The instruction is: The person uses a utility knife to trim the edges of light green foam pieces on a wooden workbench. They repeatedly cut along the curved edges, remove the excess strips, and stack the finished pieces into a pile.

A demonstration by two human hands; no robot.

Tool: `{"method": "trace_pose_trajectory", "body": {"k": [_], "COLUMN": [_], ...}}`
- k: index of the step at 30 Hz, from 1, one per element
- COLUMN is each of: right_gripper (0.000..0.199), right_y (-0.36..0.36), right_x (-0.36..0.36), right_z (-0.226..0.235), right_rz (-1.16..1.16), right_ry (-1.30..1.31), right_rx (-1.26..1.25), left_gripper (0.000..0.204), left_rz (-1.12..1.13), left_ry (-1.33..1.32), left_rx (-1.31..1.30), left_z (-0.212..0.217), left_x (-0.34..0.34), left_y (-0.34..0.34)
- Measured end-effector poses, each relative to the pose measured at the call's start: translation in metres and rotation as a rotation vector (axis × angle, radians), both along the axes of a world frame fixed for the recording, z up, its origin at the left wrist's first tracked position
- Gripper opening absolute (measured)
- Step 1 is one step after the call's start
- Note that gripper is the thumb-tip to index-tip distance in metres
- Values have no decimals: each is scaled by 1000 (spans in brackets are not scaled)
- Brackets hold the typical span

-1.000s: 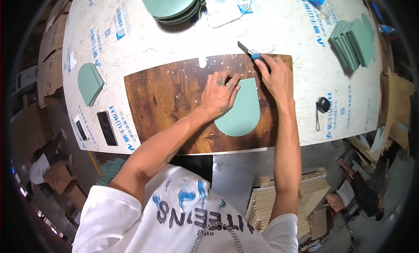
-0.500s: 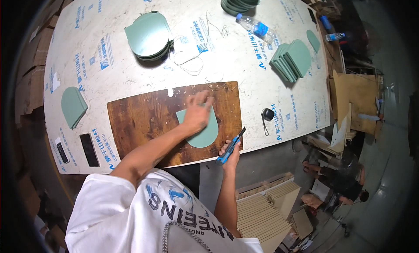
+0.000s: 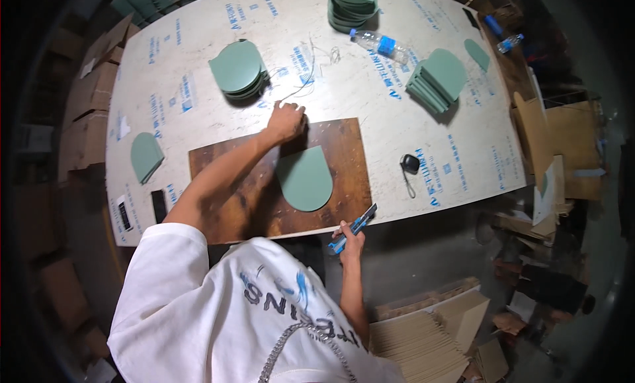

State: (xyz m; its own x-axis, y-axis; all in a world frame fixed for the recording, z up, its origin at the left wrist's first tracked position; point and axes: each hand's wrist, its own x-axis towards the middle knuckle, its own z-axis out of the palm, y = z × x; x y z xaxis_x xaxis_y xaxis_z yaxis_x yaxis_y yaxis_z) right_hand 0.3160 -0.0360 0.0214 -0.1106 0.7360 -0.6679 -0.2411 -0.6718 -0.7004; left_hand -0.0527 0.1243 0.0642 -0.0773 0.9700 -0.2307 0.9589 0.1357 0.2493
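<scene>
My left hand (image 3: 286,122) rests with curled fingers at the far edge of a brown wooden board (image 3: 225,178), beside a thin white scrap strip. One green arch-shaped sheet (image 3: 304,178) lies flat on the board, apart from both hands. My right hand (image 3: 350,241) is below the table's near edge and grips a blue utility knife (image 3: 354,227), blade pointing up toward the board's corner.
Stacks of green arch-shaped sheets sit at the far left (image 3: 238,69), far middle (image 3: 352,2) and right (image 3: 438,79); a single piece lies at the left (image 3: 145,156). A water bottle (image 3: 380,44), black key fob (image 3: 410,163) and dark phone (image 3: 159,206) lie on the white table (image 3: 463,151). Cardboard is piled around.
My left hand left the green sheet and moved to the board's far edge. My right hand dropped with the knife from the sheet to below the table edge. The view shifted.
</scene>
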Motion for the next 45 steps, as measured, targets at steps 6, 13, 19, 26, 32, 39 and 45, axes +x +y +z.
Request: {"method": "trace_pose_trajectory", "body": {"k": [6, 13, 19, 26, 32, 39, 45], "right_gripper": [24, 29, 31, 35, 42, 44, 48], "right_y": [-31, -40, -25, 27, 32, 2, -2], "right_x": [-14, -17, 7, -49, -128, -142, -131], "right_z": [7, 6, -1, 107, 220, 316, 357], "right_rz": [217, 112, 56, 218, 279, 513, 732], "right_ry": [-21, -145, -395, -307, 154, 160, 214], "right_rx": [-166, -38, 329, 582, 625, 774, 894], "left_gripper": [68, 101, 73, 69, 47, 43, 44], "left_rz": [8, 366, 140, 570, 664, 548, 564], "left_ry": [-90, -255, -299, -1782, -1897, -1948, -1903], "left_rx": [171, -371, -427, -137, 203, 720, 800], "left_z": [-51, -31, -11, 32, 145, 261, 284], "left_x": [82, 161, 127, 89, 28, 20, 21], "left_y": [-133, -204, -199, -221, -237, -279, -304]}}
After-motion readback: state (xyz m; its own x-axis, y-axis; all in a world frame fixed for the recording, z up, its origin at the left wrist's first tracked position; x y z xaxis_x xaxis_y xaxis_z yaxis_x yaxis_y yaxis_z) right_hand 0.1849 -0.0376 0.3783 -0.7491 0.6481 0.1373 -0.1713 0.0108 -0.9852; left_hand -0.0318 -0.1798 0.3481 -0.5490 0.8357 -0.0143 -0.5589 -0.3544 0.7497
